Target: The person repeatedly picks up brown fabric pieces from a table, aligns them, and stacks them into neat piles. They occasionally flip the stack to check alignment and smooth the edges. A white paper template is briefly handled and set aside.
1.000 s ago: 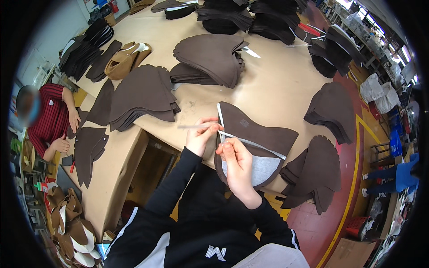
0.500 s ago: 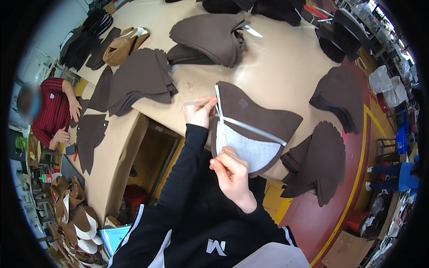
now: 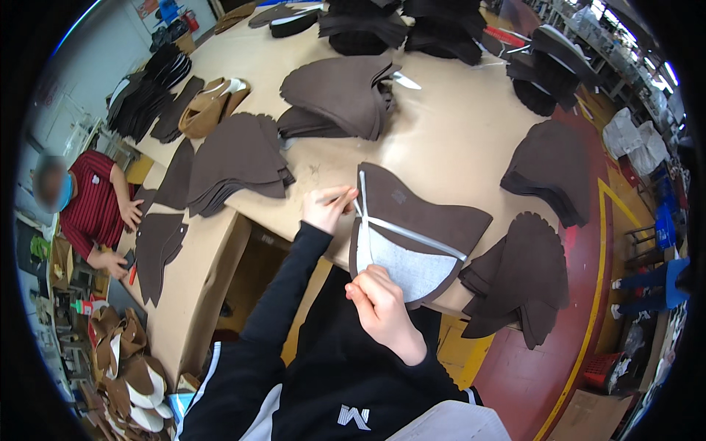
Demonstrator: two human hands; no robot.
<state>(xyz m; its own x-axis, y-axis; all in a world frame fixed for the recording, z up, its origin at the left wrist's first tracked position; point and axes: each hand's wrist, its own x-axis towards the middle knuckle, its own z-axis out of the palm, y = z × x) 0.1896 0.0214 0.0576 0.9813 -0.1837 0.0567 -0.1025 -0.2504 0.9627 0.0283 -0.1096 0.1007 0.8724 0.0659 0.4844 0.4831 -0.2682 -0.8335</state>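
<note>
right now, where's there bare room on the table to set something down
Widest bare tabletop: between the middle brown stack and the rightmost brown stack, beyond the pale-patched piece. A narrower patch lies between the left hand and the scalloped left stack. Crowded: the far end, with black stacks.

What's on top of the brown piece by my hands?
On the brown piece: a pale grey patch and whitish strips. Your right hand hides some of its lower left; what's there can't be seen.

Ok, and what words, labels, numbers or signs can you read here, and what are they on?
Black top: a white letter-like logo, which I won't copy out.
Dark brown piece with pale patch: faint mark, too small to read.
Wall poster: too small to read.
Elsewhere: nothing legible.
</note>
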